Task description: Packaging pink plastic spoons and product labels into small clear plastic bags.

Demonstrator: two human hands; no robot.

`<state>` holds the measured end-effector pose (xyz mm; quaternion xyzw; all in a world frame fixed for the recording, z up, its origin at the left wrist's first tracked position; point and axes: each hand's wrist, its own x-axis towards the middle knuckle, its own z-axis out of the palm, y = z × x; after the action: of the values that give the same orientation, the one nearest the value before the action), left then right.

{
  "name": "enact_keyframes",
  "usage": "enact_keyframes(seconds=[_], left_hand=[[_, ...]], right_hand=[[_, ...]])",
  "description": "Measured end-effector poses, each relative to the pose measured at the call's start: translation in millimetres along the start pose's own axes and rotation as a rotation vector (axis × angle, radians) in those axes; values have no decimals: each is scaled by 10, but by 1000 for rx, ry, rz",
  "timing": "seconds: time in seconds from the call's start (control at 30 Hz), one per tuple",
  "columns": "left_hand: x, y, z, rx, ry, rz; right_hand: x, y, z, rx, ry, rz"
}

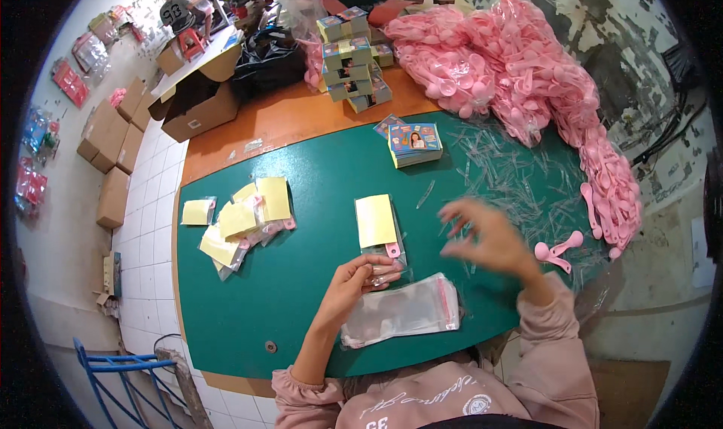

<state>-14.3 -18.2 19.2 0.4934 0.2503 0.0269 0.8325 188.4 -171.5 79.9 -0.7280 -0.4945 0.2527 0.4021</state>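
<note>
My left hand is closed on the lower end of a clear plastic bag. Inside that bag are a yellow card and a pink plastic spoon, whose handle end shows. To the right, my right hand hovers above the table, slightly blurred, its fingers apart and nothing visible in them. Just below my hands lies a stack of flat clear bags. Thin clear plastic strips litter the table beyond my right hand. Several loose pink spoons rest beside my right wrist.
Filled bags with yellow cards are piled on the left of the green table. A stack of printed cards stands farther back. Pink spoons in plastic heap up at far right. Cardboard boxes and a seated person are far left.
</note>
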Motion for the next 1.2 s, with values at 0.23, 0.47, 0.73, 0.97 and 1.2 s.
enact_keyframes(seconds=[0.23,0.47,0.73,0.97,1.2], left_hand=[[57,35,77,-27,-9,39],[17,68,-2,-14,44,60],[8,91,103,-41,20,73],[-2,119,-35,-122,-174,17],[117,59,96,912,108,458]], right_hand=[[-119,-13,487,112,-34,-31],[-45,203,-381,375,-228,116],[-3,137,-269,-540,250,-162],[102,144,570,229,77,38],[80,391,648,492,-41,65]])
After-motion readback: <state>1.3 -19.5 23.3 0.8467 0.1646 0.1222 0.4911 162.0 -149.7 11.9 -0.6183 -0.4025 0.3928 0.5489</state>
